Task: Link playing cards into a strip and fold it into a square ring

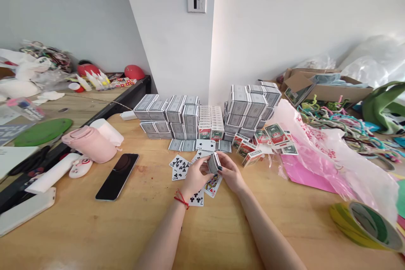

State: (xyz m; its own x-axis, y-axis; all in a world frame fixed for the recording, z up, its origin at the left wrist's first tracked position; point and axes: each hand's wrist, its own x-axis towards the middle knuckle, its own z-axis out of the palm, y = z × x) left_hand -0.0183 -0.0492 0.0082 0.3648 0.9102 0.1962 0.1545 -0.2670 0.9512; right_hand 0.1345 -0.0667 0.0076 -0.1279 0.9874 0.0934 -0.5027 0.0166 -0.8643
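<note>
Against a white wall point(284, 12), at a light wooden table point(152, 232), you hold a grey-backed deck of playing cards point(213, 165) at the center of the frame, the fingers of your left hand point(198, 175) and right hand point(231, 172) closed on it from either side. Just below and left of your hands, face-up cards point(179, 168) lie overlapping, a queen point(211, 186) and a seven of clubs point(196, 199) among them. Above, a two of spades point(205, 145) lies across a row of face-down cards point(182, 145). Behind rise grey-backed card stacks point(183, 114), flanking red-and-white card boxes point(211, 120). A smartphone point(117, 177) rests left of center; a roll of yellow-green tape point(343, 225) sits at lower right, pink plastic sheeting point(319, 147) above it.
</note>
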